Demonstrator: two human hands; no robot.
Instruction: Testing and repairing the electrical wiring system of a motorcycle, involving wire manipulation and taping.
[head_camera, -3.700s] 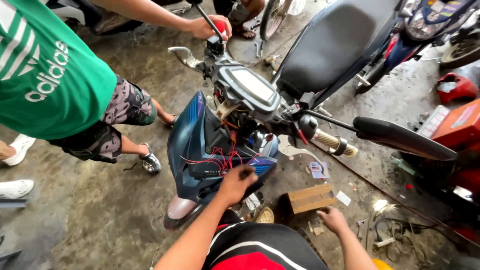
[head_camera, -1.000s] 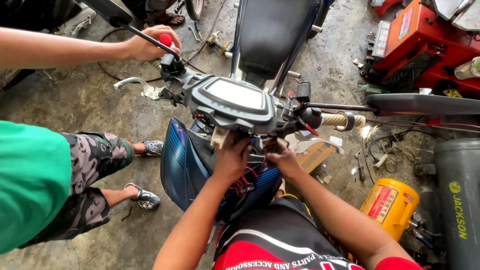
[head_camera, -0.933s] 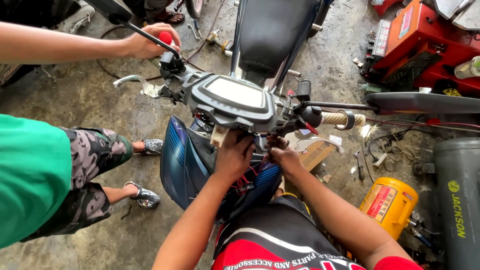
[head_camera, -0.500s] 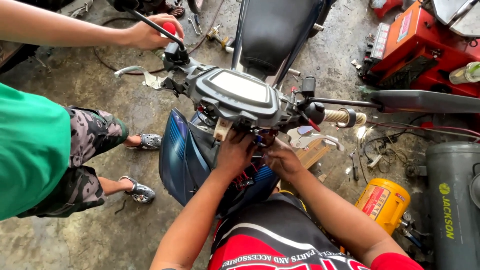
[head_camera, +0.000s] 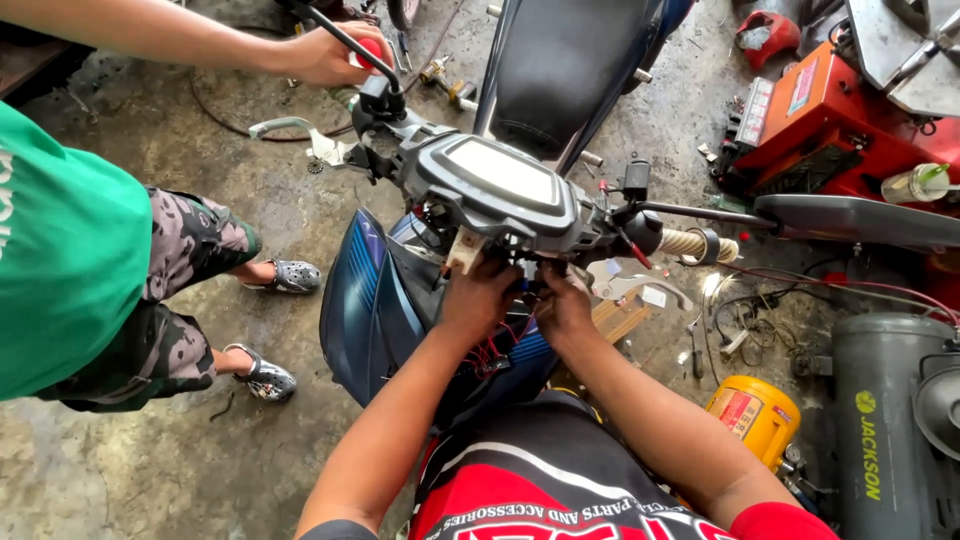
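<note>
Both hands have come up under the dash (head_camera: 500, 185) since the first frame. Left hand (head_camera: 478, 292) and right hand (head_camera: 562, 300) sit side by side, fingers curled into the wiring (head_camera: 495, 345); exact grip hidden. Scooter (head_camera: 400, 300) long axis runs away from the wearer, seat (head_camera: 565, 60) far end. Co-worker's hand (head_camera: 330, 55) grips the red handlebar grip (head_camera: 370, 50). Yellow can (head_camera: 755, 420) stands at right, contents hidden.

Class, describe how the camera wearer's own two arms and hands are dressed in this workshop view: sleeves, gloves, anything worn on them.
Both hands are bare, with no gloves: left hand, right hand. No watch, ring or band shows. The forearms are uncovered. A dark grey short sleeve ends the left arm at the frame's bottom; a red short sleeve ends the right. The jersey between them is black, red and white.
</note>
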